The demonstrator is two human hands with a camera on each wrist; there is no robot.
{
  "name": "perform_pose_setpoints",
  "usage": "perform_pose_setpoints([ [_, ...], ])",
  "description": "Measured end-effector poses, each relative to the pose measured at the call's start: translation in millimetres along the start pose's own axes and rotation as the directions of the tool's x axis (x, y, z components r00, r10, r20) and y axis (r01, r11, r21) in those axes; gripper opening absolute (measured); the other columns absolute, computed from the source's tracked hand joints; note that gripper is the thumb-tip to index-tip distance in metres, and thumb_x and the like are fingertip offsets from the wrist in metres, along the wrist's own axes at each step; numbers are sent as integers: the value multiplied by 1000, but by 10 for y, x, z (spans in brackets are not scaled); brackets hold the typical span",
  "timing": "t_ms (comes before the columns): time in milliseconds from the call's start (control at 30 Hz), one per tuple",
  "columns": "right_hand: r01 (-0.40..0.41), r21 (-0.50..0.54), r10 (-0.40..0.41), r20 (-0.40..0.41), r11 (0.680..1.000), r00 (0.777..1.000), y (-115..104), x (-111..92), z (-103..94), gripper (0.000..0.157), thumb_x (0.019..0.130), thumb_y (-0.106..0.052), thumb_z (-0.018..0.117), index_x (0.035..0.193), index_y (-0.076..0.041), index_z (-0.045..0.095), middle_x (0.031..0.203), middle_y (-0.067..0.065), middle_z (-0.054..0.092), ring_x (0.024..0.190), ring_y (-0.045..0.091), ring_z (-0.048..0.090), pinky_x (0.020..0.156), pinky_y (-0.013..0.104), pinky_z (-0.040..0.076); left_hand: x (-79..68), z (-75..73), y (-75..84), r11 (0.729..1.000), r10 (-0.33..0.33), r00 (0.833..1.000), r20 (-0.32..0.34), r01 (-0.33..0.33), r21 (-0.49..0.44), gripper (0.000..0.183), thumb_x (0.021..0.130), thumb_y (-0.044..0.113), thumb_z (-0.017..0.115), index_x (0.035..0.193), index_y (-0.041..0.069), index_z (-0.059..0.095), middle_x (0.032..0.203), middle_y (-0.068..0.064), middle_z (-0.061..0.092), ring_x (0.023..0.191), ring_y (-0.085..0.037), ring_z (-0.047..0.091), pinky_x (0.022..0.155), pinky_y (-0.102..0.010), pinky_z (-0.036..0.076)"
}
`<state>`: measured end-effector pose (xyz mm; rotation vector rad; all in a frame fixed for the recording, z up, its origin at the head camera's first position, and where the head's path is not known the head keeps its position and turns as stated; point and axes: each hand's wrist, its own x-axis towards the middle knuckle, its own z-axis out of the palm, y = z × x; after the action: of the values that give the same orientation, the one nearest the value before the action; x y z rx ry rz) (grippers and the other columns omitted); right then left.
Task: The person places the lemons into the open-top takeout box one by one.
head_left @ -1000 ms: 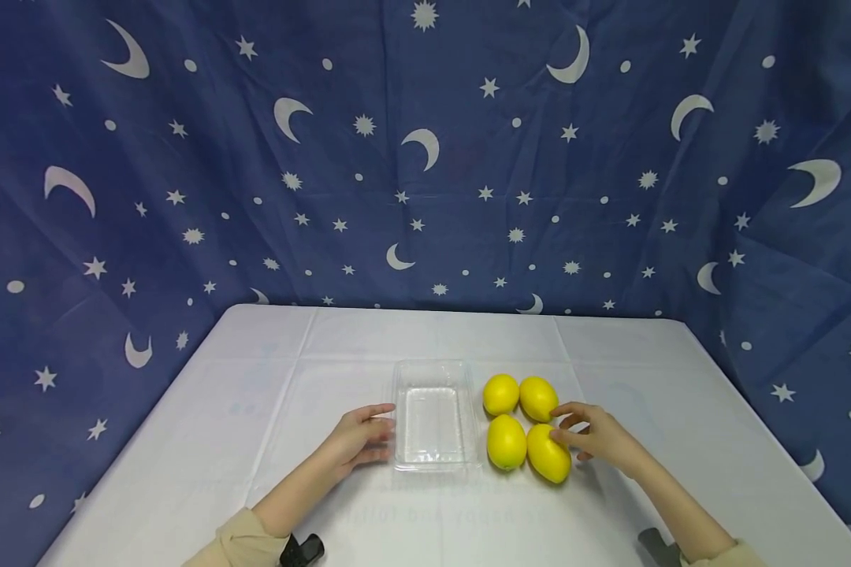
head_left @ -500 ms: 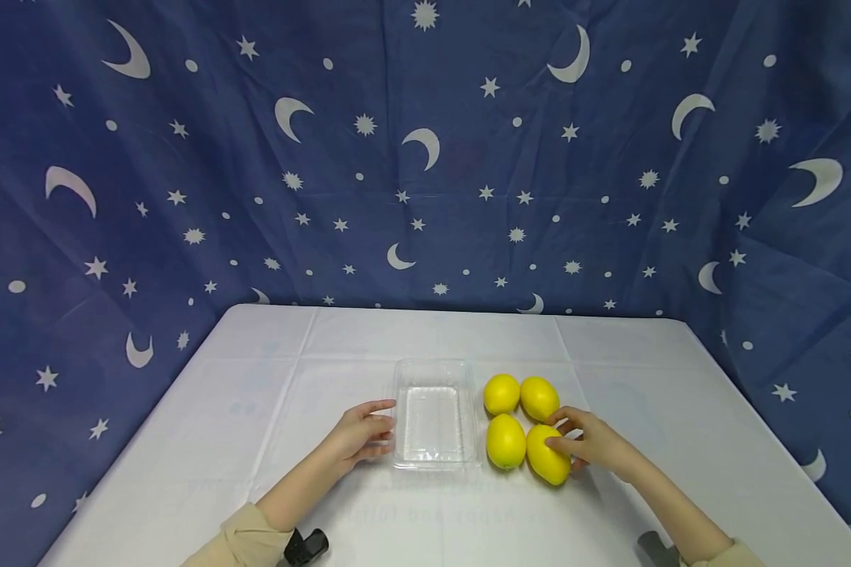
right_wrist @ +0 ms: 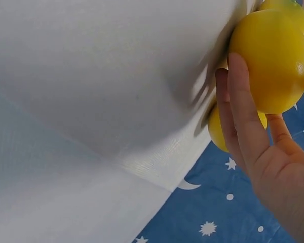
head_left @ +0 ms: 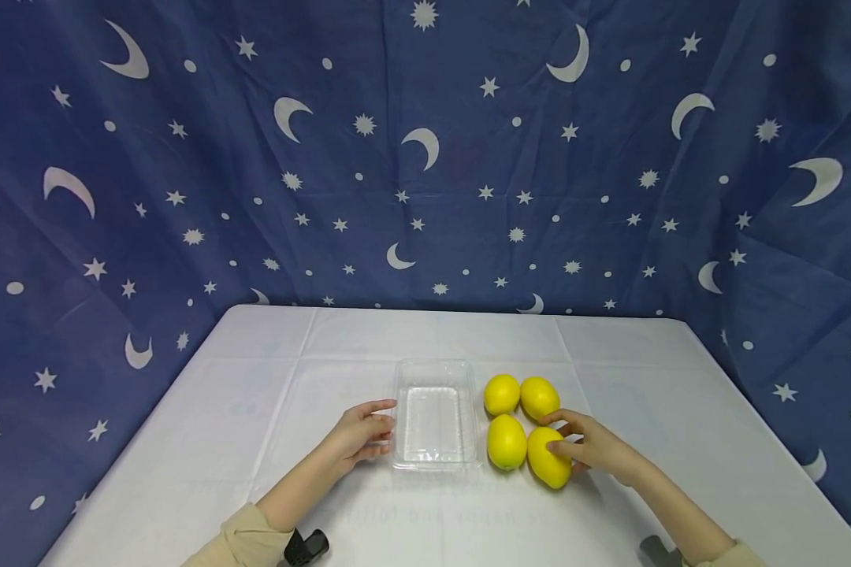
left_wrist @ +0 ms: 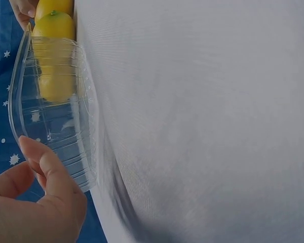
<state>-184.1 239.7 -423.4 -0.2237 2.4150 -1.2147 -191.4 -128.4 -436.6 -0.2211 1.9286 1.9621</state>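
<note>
My right hand (head_left: pixel 596 447) holds the near right lemon (head_left: pixel 549 466), thumb on top and a finger reaching between it and the lemon behind (head_left: pixel 539 396). In the right wrist view, fingers (right_wrist: pixel 240 96) lie along the side of this yellow lemon (right_wrist: pixel 273 61). Two more lemons stand to its left: one near (head_left: pixel 507 442), one far (head_left: pixel 501 394). Left of these is a clear plastic container (head_left: pixel 432 421) with nothing in it. My left hand (head_left: pixel 358 435) touches its left side with loosely extended fingers; the left wrist view shows a fingertip (left_wrist: pixel 28 144) at the container's rim.
A white cloth (head_left: pixel 326 504) covers the table, with creases and faint lettering at the front. Behind it hangs a blue curtain (head_left: pixel 468 236) with moons and stars. A black wrist device (head_left: pixel 306 547) is on the left arm, a grey one (head_left: pixel 658 551) on the right.
My right hand has closed round the near right lemon, which has shifted slightly toward me, away from the lemon behind. My left hand and the container have barely moved.
</note>
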Motion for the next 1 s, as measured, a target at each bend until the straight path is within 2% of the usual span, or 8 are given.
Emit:
perform_pose_setpoints([
  [367,28,61,-29,17,998,999,46,-20,-11,50,89,-28,65,129,-2,49,123,28,48,90,22,58,69,37,58,-5,-1,-7,1000,-11,1000,-9,11,-1,46,90,3,56,134,0,45,88,0,55,75,-10,54,64,-19,55],
  [700,-5,36,6,-31,999,1000,-23,-39,-65,48,88,-24,66,128,-2,51,123,29,49,92,25,61,68,36,59,-7,-9,1,1000,-9,1000,17,9,-4,47,91,4,56,136,0,43,91,-1,54,77,-10,53,64,-18,54],
  [1000,26,38,-25,-28,999,999,-82,-38,-137,48,89,-25,65,128,-2,50,123,29,48,92,25,61,67,36,60,9,-7,-1,1000,-16,1000,13,17,-9,47,91,3,56,136,0,43,90,0,55,76,-10,54,64,-18,54],
])
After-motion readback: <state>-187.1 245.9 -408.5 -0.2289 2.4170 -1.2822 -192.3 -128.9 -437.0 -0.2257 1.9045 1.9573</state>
